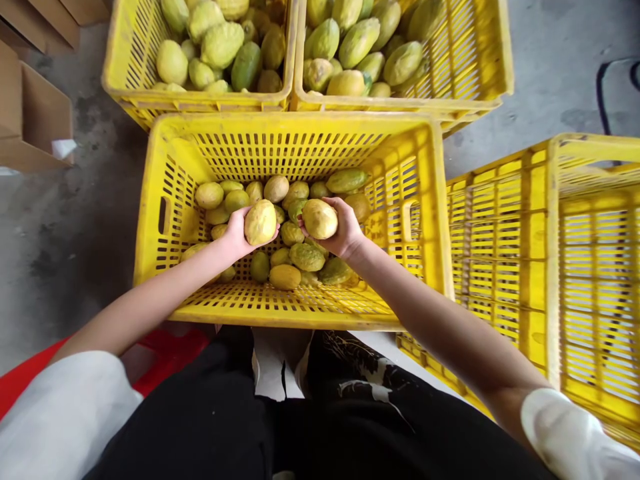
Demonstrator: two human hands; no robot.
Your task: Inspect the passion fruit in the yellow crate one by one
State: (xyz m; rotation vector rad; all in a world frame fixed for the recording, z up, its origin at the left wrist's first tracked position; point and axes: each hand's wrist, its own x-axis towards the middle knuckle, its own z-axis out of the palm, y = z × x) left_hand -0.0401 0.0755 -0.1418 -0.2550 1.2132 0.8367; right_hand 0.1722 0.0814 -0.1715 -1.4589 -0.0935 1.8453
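Over the middle yellow crate [295,320], my left hand [239,233] is wrapped round a yellow fruit [261,223]. A second, rounder yellow fruit [320,219] rests in my right hand [346,230], with the fingers curled about its side and underneath. The two fruits are held apart at about the same height. Below them, several green and yellow fruits lie on the slatted crate floor, among them a yellow one [285,277] near the front and a long green one [347,180] at the back right.
Behind stand two more crates, a left one [200,100] and a right one [400,103], both holding fruit. Another yellow crate [537,267] is at the right. A cardboard box [47,113] sits at the far left, and something red [173,353] shows beside my legs.
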